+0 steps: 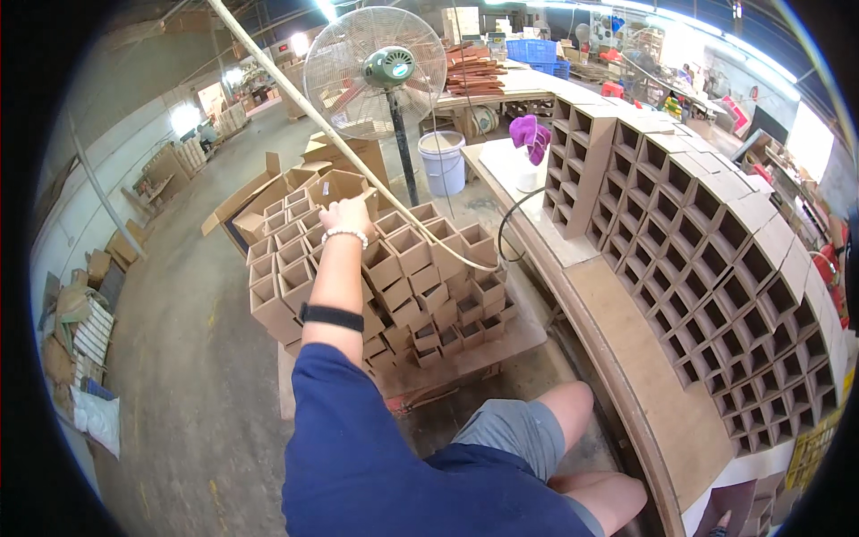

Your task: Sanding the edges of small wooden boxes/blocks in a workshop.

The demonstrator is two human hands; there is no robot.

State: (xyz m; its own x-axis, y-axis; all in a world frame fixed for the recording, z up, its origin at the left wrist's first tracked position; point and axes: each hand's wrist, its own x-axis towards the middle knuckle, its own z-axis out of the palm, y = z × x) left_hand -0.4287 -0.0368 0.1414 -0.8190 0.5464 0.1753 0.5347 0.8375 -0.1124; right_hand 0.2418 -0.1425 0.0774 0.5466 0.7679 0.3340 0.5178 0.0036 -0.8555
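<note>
My left hand (347, 217), with a beaded bracelet and a dark wristband on the arm, reaches over a stack of small open brown cardboard boxes (394, 259). Its fingers are closed on the edge of one open cardboard box (342, 186) at the top of the stack. The stack stands on a low board (519, 345). What looks like a fingertip of my right hand (724, 518) shows at the lower right rim, beside brown cardboard; the rest of that hand is out of the picture.
On the right, a long workbench (617, 403) carries rows of stacked open boxes (689, 224). Behind the left stack are a standing fan (376, 67), a white bucket (442, 166) and a larger open carton (246, 201). A pale pole (304, 103) slants across above the boxes.
</note>
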